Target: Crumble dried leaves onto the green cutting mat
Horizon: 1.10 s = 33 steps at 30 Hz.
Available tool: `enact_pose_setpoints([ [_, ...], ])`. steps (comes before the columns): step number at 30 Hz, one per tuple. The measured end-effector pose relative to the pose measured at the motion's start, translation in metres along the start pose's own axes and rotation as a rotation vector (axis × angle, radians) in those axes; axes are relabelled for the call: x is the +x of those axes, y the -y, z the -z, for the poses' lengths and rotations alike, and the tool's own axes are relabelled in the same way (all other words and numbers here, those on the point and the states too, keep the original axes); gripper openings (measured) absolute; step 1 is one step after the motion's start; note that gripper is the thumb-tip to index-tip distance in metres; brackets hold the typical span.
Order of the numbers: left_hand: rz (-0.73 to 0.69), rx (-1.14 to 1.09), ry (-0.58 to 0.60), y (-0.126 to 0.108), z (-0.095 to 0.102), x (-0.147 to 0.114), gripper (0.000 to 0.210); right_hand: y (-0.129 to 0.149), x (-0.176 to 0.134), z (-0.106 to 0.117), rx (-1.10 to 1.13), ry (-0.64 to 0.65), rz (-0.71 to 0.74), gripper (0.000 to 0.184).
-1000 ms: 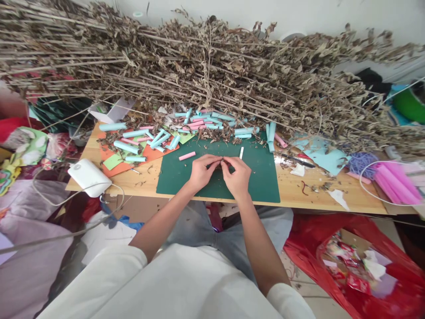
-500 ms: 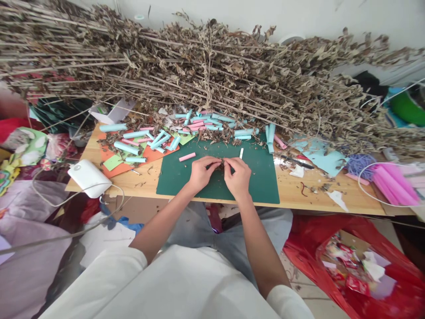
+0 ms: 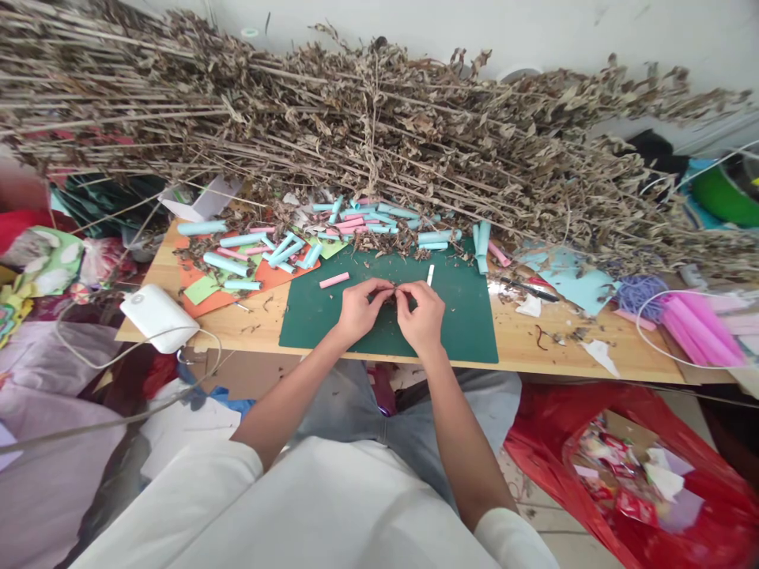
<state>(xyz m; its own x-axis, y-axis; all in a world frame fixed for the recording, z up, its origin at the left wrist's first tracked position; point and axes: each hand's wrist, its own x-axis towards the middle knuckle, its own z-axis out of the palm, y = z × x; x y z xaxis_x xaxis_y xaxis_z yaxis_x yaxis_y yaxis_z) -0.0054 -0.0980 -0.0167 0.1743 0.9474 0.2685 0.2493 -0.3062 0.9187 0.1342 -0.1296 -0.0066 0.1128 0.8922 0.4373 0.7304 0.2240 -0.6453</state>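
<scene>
Over the green cutting mat (image 3: pixel 466 328), my left hand (image 3: pixel 360 310) and my right hand (image 3: pixel 422 316) meet with fingertips almost touching. Both are closed in a pinch. Small brown bits of dried leaf (image 3: pixel 392 296) show between the fingertips, partly covered by the fingers. A pink paper roll (image 3: pixel 334 280) lies on the mat beyond my left hand. Just past my right hand is a short white stick (image 3: pixel 430 274). Many light blue paper rolls (image 3: pixel 286 248), mixed with pink ones, lie behind the mat among leaf crumbs.
A large bundle of dried stalks (image 3: pixel 368 118) spans the back of the wooden table (image 3: pixel 628 356). At left sits a white power bank (image 3: pixel 159 318) with a cable. Purple string (image 3: pixel 643 294) and pink paper (image 3: pixel 700 328) lie right. A red bag (image 3: pixel 545 442) of scraps stands below.
My right hand has shifted slightly left, closer to my left hand. My left hand stays nearly in place, and both keep pinching the dried leaf.
</scene>
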Motion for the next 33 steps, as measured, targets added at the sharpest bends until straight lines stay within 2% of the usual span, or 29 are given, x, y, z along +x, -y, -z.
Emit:
enact_pose_setpoints([
  [11,-0.024,0.026,-0.033,0.004,0.000,0.000,0.018,-0.008,0.003,0.006,0.026,0.001,-0.017,0.018],
  [15,-0.065,0.080,-0.044,0.005,0.000,0.001,0.017,-0.011,0.003,0.007,0.009,0.034,-0.030,0.012],
  [19,-0.092,0.146,-0.041,0.004,0.001,0.003,0.012,-0.011,0.003,0.010,0.023,0.005,-0.054,0.010],
  [25,-0.010,0.086,0.012,-0.002,0.005,0.008,0.011,-0.004,0.006,0.016,0.136,0.044,-0.006,0.022],
  [33,0.124,-0.103,0.060,-0.006,0.005,0.010,0.011,-0.008,0.006,0.010,0.046,-0.005,0.118,0.016],
])
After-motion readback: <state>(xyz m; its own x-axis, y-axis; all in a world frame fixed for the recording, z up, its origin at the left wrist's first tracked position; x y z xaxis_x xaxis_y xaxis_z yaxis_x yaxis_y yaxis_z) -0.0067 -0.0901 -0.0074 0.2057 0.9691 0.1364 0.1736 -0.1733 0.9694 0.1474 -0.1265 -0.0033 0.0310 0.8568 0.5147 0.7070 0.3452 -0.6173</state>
